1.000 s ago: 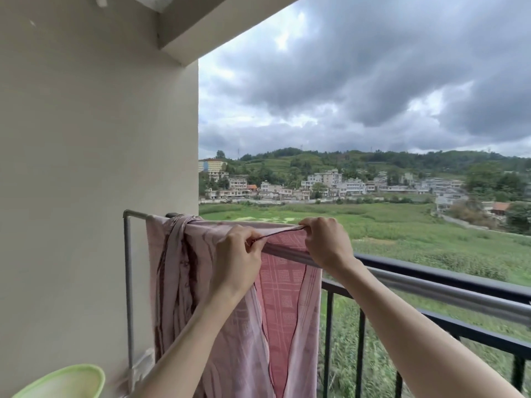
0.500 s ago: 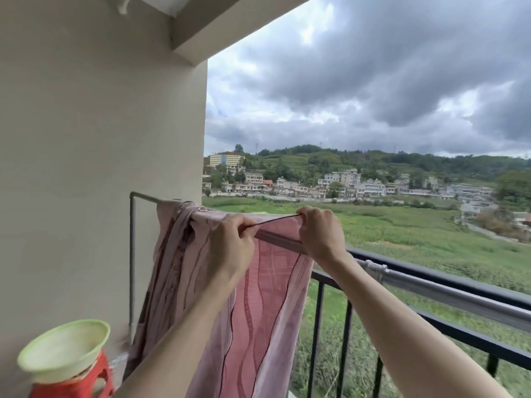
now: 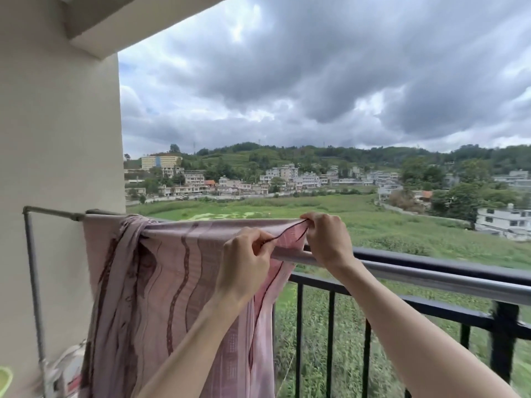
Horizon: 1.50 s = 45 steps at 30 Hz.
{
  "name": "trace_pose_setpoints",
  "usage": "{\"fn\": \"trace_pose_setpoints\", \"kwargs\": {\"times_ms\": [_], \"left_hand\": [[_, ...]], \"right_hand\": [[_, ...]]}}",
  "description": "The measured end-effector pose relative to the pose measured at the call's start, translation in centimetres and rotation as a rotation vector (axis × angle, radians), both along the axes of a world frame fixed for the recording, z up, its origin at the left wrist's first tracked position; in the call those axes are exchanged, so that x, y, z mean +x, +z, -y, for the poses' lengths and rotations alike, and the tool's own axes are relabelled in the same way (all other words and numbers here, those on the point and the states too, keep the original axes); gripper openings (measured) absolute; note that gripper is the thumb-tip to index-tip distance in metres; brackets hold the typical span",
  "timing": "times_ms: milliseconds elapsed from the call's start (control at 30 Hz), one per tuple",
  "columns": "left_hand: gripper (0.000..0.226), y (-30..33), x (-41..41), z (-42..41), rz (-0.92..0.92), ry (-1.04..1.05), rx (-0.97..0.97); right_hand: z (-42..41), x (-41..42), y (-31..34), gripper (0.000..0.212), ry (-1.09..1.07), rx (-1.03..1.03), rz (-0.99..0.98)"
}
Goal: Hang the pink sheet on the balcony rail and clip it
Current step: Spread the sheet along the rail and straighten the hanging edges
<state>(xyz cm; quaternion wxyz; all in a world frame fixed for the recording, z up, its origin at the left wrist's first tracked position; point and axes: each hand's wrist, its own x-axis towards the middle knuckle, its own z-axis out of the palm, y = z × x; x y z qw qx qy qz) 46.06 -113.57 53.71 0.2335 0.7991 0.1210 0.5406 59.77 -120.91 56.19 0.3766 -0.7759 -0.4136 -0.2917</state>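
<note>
The fingers of both hands, left (image 3: 244, 261) and right (image 3: 327, 239), pinch the sheet's (image 3: 172, 271) dark edge, just above the rail (image 3: 431, 275).

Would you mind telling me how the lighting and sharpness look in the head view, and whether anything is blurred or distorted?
Head view: flat overcast daylight, no hard shadows or glare; both hands, left and right, and the pink patterned sheet at the silver metal rail are sharp; the lower corners smear, including the black balcony railing; wide-angle distortion bends the rail and the beige wall.
</note>
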Motion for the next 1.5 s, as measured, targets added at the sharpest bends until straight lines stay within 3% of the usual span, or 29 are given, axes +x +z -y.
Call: {"fn": "trace_pose_setpoints", "kwargs": {"times_ms": [700,1100,1367,1500], "left_hand": [[0.009,-2.0,16.7,34.3,-0.014,-0.241,0.026],[0.009,-2.4,16.8,40.9,0.057,-0.234,-0.053],[0.011,-0.4,14.6,43.5,0.121,-0.179,-0.062],[0.014,-0.5,16.3,48.7,0.113,-0.194,-0.003]], "right_hand": [[36.7,14.3,1.2,0.03,-0.094,-0.07,0.028],[44.2,13.5,-0.3,0.03,-0.159,-0.218,0.076],[45.0,13.8,1.5,0.031,-0.145,-0.145,0.122],[49.5,15.7,1.9,0.031,-0.18,-0.096,0.088]]}}
